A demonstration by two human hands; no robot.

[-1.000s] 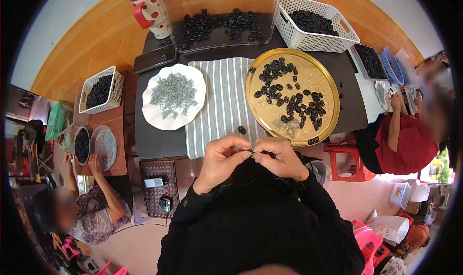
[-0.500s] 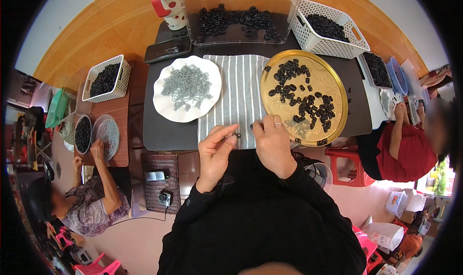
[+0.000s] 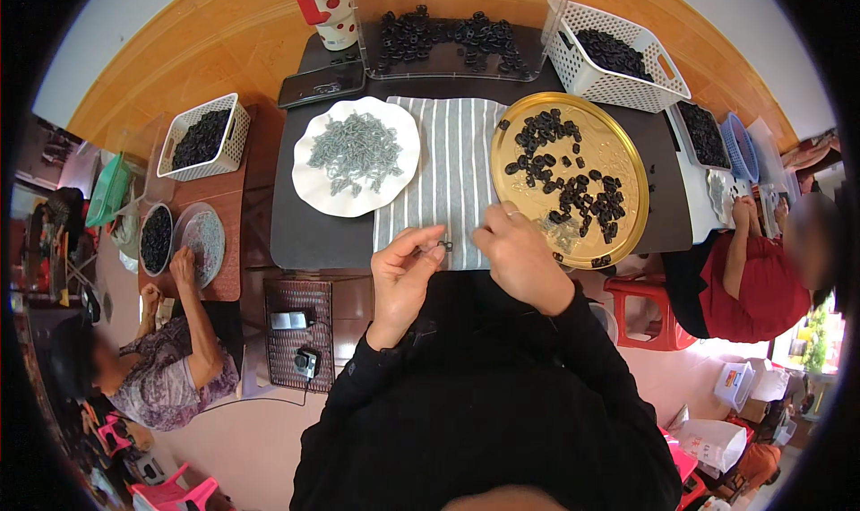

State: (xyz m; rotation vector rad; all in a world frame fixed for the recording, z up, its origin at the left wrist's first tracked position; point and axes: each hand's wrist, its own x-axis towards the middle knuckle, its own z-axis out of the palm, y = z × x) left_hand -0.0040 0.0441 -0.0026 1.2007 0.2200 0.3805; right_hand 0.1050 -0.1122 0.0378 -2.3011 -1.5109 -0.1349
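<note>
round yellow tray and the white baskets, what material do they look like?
Round tray: probably metal, since its gold surface is glossy and faintly embossed; gold-coated plastic is possible. White baskets: moulded plastic, matte, with regular lattice walls.

Two hands work at the table: the left hand [image 3: 403, 274] and the right hand [image 3: 517, 253]. There are two white baskets [image 3: 618, 59] [image 3: 202, 139], one gold tray [image 3: 569, 180], one white plate [image 3: 356, 157] and one striped cloth [image 3: 448, 166]. Two other people sit nearby, one on each side.
</note>
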